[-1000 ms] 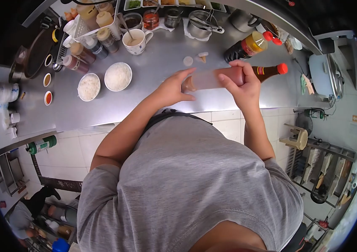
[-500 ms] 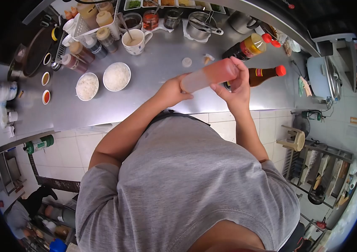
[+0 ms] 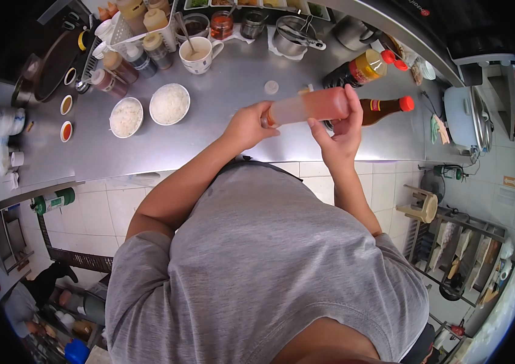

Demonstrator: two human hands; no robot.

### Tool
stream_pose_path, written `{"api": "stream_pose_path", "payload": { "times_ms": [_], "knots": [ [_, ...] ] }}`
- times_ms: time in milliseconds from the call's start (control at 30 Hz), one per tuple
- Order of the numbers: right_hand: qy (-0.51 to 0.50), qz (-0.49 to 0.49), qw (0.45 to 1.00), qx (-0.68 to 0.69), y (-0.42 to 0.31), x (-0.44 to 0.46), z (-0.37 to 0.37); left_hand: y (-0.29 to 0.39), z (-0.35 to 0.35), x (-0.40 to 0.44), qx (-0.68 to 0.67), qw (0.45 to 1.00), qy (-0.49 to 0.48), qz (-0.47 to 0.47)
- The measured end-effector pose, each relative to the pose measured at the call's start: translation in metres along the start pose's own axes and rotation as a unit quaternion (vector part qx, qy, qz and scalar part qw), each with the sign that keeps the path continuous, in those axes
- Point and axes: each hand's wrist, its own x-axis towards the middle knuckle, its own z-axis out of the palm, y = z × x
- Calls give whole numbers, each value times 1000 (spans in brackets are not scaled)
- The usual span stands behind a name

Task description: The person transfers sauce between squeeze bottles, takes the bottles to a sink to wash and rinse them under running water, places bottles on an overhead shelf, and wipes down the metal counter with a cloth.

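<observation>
Fingers of the left hand (image 3: 245,128) are curled around the left end of a cloudy plastic squeeze bottle (image 3: 309,108). On the other end, the right hand (image 3: 340,142) has its thumb and fingers spread wide, with the thumb at the near side and the fingers by the flat bottom, so both hands hold it. The bottle lies on its side up in the air, over the near part of the shiny metal counter (image 3: 209,142), and the red stuff inside is mostly at its right end. Just past it sits a small round clear lid (image 3: 271,87). Behind the right hand is a brown sauce bottle (image 3: 379,110) with a red cap, and farther back is a dark bottle with a yellow label (image 3: 363,68). Over on the left, two white bowls of rice, a smaller one (image 3: 126,117) and a bigger one (image 3: 169,104), are side by side. Past them is a white mug (image 3: 197,60) with a spoon (image 3: 185,30) standing in it. Far back in the middle, a metal pot (image 3: 291,45) has tongs in it. At the far left are two little dishes, one with red sauce (image 3: 66,131) and one with brown sauce (image 3: 66,104).
</observation>
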Motion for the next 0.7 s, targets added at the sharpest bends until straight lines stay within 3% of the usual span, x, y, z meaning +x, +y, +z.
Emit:
{"api": "stream_pose_path", "payload": {
  "times_ms": [133,233,333,700],
  "knots": [
    [-25,-24,998,-62,2,1,0,-5,4,-2,0,996,67,56],
    [-25,-43,998,-28,5,2,7,3,0,-4,-51,998,42,-12],
    [-45,-45,993,-96,4,3,8,6,-1,-5,-53,998,41,-15],
    [-59,-81,987,-125,-1,7,12,4,-1,-6,-64,997,48,-8]
  ]
}}
